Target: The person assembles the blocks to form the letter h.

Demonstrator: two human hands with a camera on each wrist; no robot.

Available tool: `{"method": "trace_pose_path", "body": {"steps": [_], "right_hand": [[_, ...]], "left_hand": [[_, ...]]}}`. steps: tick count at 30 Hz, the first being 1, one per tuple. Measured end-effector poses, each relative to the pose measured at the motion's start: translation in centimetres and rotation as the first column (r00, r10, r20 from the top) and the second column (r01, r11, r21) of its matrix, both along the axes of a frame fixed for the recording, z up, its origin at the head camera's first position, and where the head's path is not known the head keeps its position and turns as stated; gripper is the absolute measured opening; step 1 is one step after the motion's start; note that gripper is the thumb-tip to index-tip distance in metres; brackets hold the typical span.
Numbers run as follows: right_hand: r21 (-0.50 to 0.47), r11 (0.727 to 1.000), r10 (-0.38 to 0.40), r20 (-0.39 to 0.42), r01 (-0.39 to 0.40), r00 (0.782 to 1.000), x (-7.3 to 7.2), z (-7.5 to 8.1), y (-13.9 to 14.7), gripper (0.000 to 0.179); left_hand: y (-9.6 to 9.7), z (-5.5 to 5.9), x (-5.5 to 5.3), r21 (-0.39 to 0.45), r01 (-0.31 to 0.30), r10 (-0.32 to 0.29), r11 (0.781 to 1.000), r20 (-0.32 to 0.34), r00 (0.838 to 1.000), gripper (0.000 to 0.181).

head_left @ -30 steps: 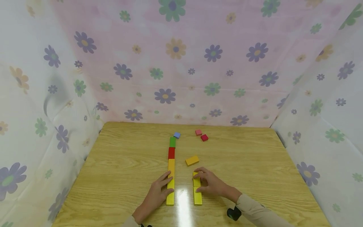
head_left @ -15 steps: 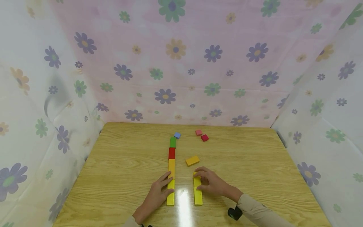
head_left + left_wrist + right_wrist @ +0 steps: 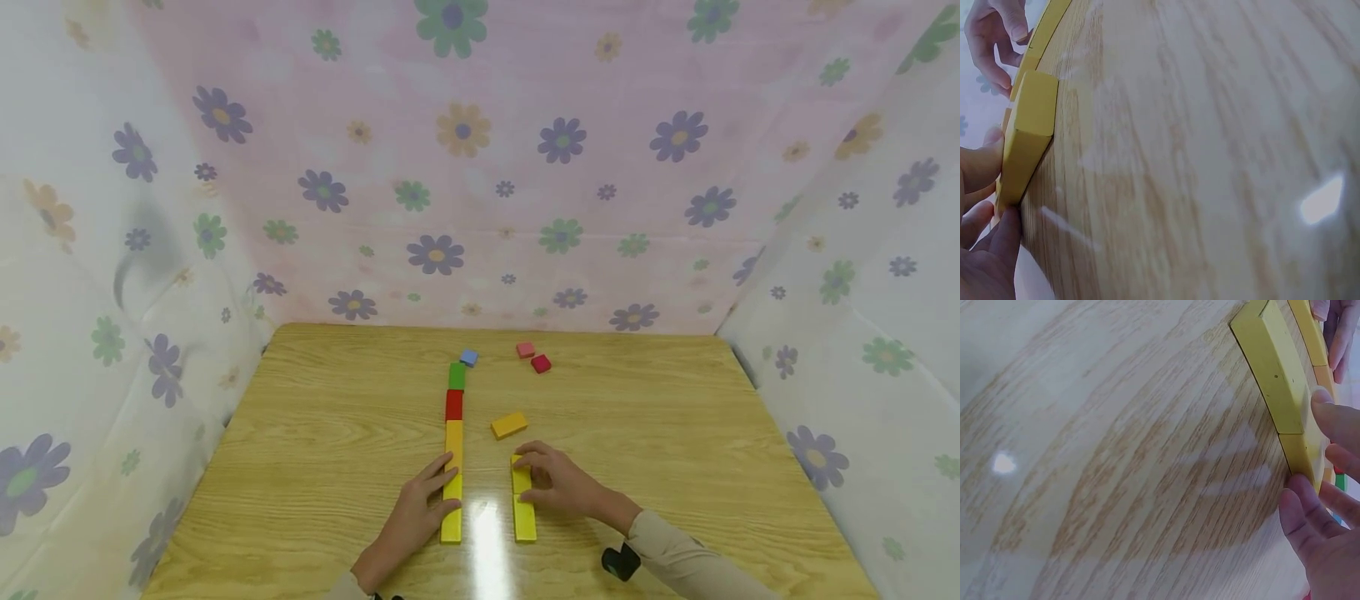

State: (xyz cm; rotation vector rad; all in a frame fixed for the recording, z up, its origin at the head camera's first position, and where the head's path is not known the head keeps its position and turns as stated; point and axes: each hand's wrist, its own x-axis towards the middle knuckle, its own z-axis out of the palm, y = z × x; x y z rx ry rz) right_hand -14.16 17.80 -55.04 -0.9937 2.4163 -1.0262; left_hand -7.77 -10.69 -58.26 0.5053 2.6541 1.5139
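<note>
In the head view my left hand (image 3: 408,512) lies over the near part of a straight row of blocks. It holds the nearest yellow block (image 3: 452,527), with fingertips reaching the orange block (image 3: 453,437) beyond. Farther along lie a red block (image 3: 453,405) and a green block (image 3: 457,376). To the right, my right hand (image 3: 561,482) grips the far yellow block (image 3: 521,477) of a pair laid end to end. The right wrist view shows its thumb on top and fingertips (image 3: 1302,487) curled at the far end. The near yellow block (image 3: 525,521) touches it.
A loose orange block (image 3: 509,425) lies angled between the row and the right hand. A small blue block (image 3: 468,357) touches the row's far end. Pink (image 3: 525,350) and dark red (image 3: 541,363) blocks sit at the back. Flowered cloth (image 3: 495,167) encloses the wooden table (image 3: 660,417).
</note>
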Motion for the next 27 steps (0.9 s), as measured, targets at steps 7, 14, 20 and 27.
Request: {"method": "trace_pose_path", "body": {"steps": [7, 14, 20, 27], "right_hand": [[-0.008, 0.999, -0.039, -0.026, 0.038, 0.999, -0.2, 0.4, 0.1, 0.034], [-0.037, 0.996, -0.087, -0.133, 0.083, 0.987, -1.0, 1.1, 0.3, 0.033], [-0.067, 0.994, -0.094, -0.168, 0.084, 0.981, -2.1, 1.8, 0.0, 0.035], [-0.054, 0.993, -0.118, -0.187, 0.109, 0.975, -3.8, 1.6, -0.2, 0.038]], "left_hand": [[-0.1, 0.2, 0.0, -0.012, -0.009, 0.009, 1.000, 0.028, 1.000, 0.052], [0.0, 0.0, -0.1, 0.014, 0.011, -0.011, 1.000, -0.017, 1.000, 0.051], [-0.1, -0.1, -0.1, 0.012, 0.022, -0.022, 1.000, -0.042, 0.999, 0.051], [-0.1, 0.1, -0.1, 0.005, 0.017, -0.017, 1.000, -0.028, 0.999, 0.051]]}}
